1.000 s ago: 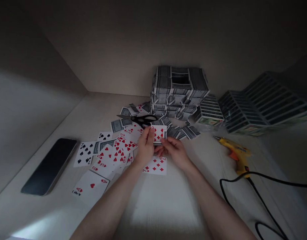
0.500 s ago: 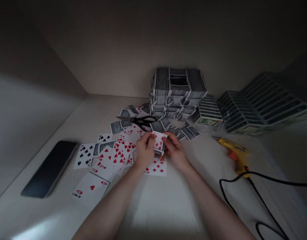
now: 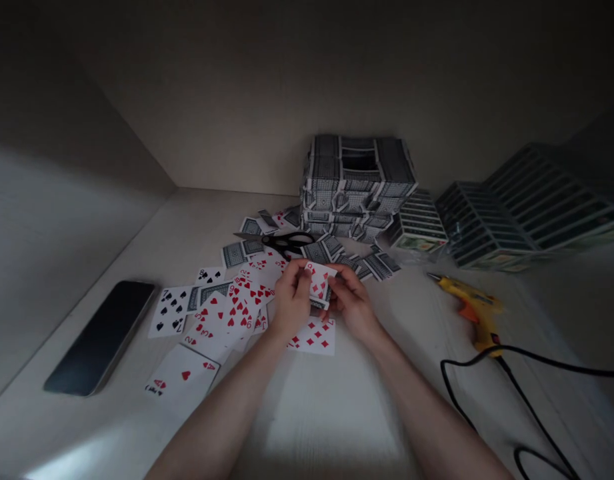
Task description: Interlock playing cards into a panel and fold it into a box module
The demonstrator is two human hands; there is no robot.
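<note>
Between my two hands is a red diamond playing card (image 3: 317, 283), its face up and its lower edge bent to show the patterned back. My left hand (image 3: 293, 297) grips the card's left side, thumb on the face. On the right side, my right hand (image 3: 354, 303) pinches the same card with thumb and fingers; some fingertips are hidden behind it. Below lies another diamond card (image 3: 314, 337) flat on the table, partly covered by my left hand. Loose heart cards (image 3: 241, 307) spread out to the left of my hands.
Black-handled scissors (image 3: 281, 241) lie on cut card pieces (image 3: 379, 263). Behind them stands a box-like structure of folded cards (image 3: 359, 187). Stacked card packs (image 3: 507, 220) are at right, near a yellow glue gun (image 3: 471, 307) with a black cord (image 3: 537, 362). A phone (image 3: 99, 340) lies at left.
My hands still hold the card, which is tilted slightly differently, with more of its face showing at the right. The whole view has shifted a little; the surrounding things look the same.
</note>
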